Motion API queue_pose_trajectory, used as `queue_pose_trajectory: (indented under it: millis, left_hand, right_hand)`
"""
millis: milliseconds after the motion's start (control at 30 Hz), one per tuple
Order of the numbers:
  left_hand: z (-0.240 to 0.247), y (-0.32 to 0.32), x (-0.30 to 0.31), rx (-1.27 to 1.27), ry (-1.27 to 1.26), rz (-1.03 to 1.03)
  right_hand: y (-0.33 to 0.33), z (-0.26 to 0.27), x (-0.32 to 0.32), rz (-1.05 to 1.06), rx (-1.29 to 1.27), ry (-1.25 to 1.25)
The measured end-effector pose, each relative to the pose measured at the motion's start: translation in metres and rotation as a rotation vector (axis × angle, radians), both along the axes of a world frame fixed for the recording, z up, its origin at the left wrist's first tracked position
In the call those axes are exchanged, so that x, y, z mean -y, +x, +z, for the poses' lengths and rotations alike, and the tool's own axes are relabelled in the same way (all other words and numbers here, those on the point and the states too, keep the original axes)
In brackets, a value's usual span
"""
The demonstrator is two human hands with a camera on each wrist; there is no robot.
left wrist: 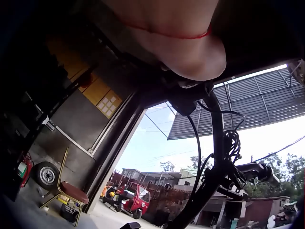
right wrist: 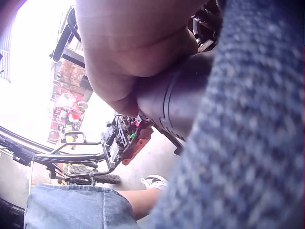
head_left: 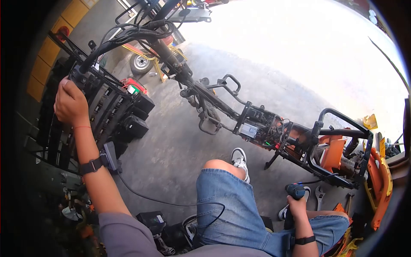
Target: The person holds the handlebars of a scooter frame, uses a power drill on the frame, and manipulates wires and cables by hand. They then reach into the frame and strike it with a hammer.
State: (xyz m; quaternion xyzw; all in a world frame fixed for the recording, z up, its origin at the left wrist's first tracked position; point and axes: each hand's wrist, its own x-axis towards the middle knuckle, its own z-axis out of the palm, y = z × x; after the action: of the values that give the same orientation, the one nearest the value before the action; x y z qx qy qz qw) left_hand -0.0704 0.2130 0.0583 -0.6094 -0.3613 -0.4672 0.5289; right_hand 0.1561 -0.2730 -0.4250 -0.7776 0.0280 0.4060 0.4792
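Note:
My left hand (head_left: 72, 103) grips the end of the black handlebar (head_left: 93, 56) of a stripped vehicle frame (head_left: 218, 103); the grip is mostly hidden under the fingers. In the left wrist view the same handlebar (left wrist: 218, 126) drops away below the hand, with black cables (left wrist: 232, 148) bundled along it. Down by my right thigh, my right hand (head_left: 296, 206) holds a dark blue cordless drill (head_left: 295, 189) by its handle. Close up in the right wrist view, its dark body (right wrist: 178, 98) lies beside denim cloth.
An adjustable wrench (head_left: 319, 196) and a hammer (head_left: 350, 199) lie to the right, near orange body panels (head_left: 385, 188). A rack of black parts (head_left: 113, 107) stands under my left arm. A loose wheel (head_left: 141, 63) is farther back. A cable (head_left: 167, 203) crosses my lap.

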Motion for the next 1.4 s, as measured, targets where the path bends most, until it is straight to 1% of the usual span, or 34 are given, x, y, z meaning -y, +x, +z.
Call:
queue_pose_trajectory:
  millis: [67, 100, 167, 233, 300, 333, 400, 433, 467, 500, 533, 567, 600, 667, 700, 767, 800, 867, 900, 933, 1000, 1033, 1067, 1167, 1267, 1333, 1400]
  left_hand:
    - [0.011, -0.005, -0.023, -0.033, -0.127, -0.118]
    - [0.017, -0.009, -0.035, -0.044, -0.193, -0.131]
    - [0.018, -0.008, -0.041, -0.033, -0.190, -0.159]
    - [0.018, 0.002, -0.032, -0.024, -0.192, -0.183]
    - [0.008, 0.011, -0.015, 0.148, -0.274, -0.417]
    - [0.003, 0.020, -0.011, 0.150, -0.275, -0.420]
    - [-0.010, 0.035, 0.000, -0.039, 0.127, -0.577]
    - [-0.023, 0.041, 0.015, -0.120, 0.115, -0.422]
    - [-0.043, 0.056, 0.026, -0.169, 0.075, -0.592]
    - [-0.066, 0.065, 0.032, -0.232, -0.005, -0.702]
    - [-0.092, 0.073, 0.034, -0.279, -0.152, -0.832]
    - [-0.122, 0.083, 0.035, -0.251, -0.409, -0.921]
    - [-0.149, 0.092, 0.034, -0.156, -0.710, -0.827]
    - [-0.170, 0.126, 0.039, 0.042, -1.032, -0.621]
    - [-0.180, 0.130, 0.024, 0.047, -1.035, -0.620]
    - [-0.201, 0.145, -0.008, 0.037, -0.726, -0.438]
    - [-0.200, 0.148, -0.017, 0.037, -0.733, -0.440]
    - [-0.191, 0.138, -0.036, 0.072, -0.886, -0.412]
    - [-0.185, 0.132, -0.038, -0.008, -0.926, -0.395]
    - [-0.184, 0.128, -0.037, -0.007, -0.930, -0.393]
    - [-0.189, 0.118, -0.030, -0.128, -0.949, -0.286]
    - [-0.197, 0.114, -0.034, -0.128, -1.035, -0.277]
    - [-0.203, 0.116, -0.040, -0.126, -1.035, -0.281]
    - [-0.218, 0.129, -0.039, -0.254, -1.115, -0.342]
    - [-0.225, 0.137, -0.029, -0.224, -1.113, -0.342]
    - [-0.250, 0.128, -0.033, -0.201, -1.150, -0.352]
    - [-0.276, 0.118, -0.032, -0.140, -1.246, -0.292]
  right_hand:
    - [-0.003, -0.005, 0.005, -0.003, -0.012, -0.005]
    - [-0.003, -0.007, 0.006, -0.009, -0.018, -0.009]
    - [-0.004, 0.000, 0.007, -0.016, -0.008, -0.016]
    - [-0.005, 0.004, 0.008, -0.020, -0.001, -0.027]
    - [-0.003, 0.004, 0.009, -0.022, 0.027, -0.028]
    - [-0.001, 0.002, 0.010, -0.024, 0.030, -0.030]
    - [-0.003, -0.003, 0.010, -0.068, 0.006, 0.001]
    - [-0.004, -0.004, 0.010, -0.062, 0.001, -0.001]
    - [-0.003, -0.005, 0.009, -0.053, -0.006, -0.013]
    - [-0.002, -0.005, 0.007, -0.043, -0.010, -0.023]
    - [-0.001, -0.006, 0.004, -0.026, -0.006, -0.016]
    - [-0.001, -0.007, 0.003, -0.043, -0.024, -0.018]
    - [-0.002, -0.009, 0.002, -0.063, -0.043, -0.022]
    - [0.000, -0.009, 0.000, -0.016, -0.068, -0.023]
    - [-0.002, -0.006, -0.002, -0.013, -0.060, -0.026]
    - [-0.001, -0.004, -0.004, -0.015, -0.050, -0.035]
    - [-0.001, -0.006, -0.005, -0.002, -0.047, -0.018]
    - [-0.002, -0.007, -0.005, 0.017, -0.049, -0.010]
    - [-0.001, -0.006, -0.006, 0.028, -0.056, -0.025]
    - [0.001, -0.003, -0.008, 0.038, -0.061, -0.038]
    - [0.002, 0.009, -0.014, 0.024, -0.032, -0.038]
    - [0.002, 0.015, -0.018, 0.008, -0.005, -0.034]
    - [0.003, 0.013, -0.021, 0.005, -0.002, -0.035]
    - [0.003, 0.001, -0.022, 0.011, -0.058, -0.080]
    - [0.003, -0.006, -0.029, 0.035, -0.010, -0.103]
    - [0.003, -0.004, -0.035, 0.045, -0.042, -0.166]
    - [0.002, -0.010, -0.036, 0.048, -0.063, -0.154]
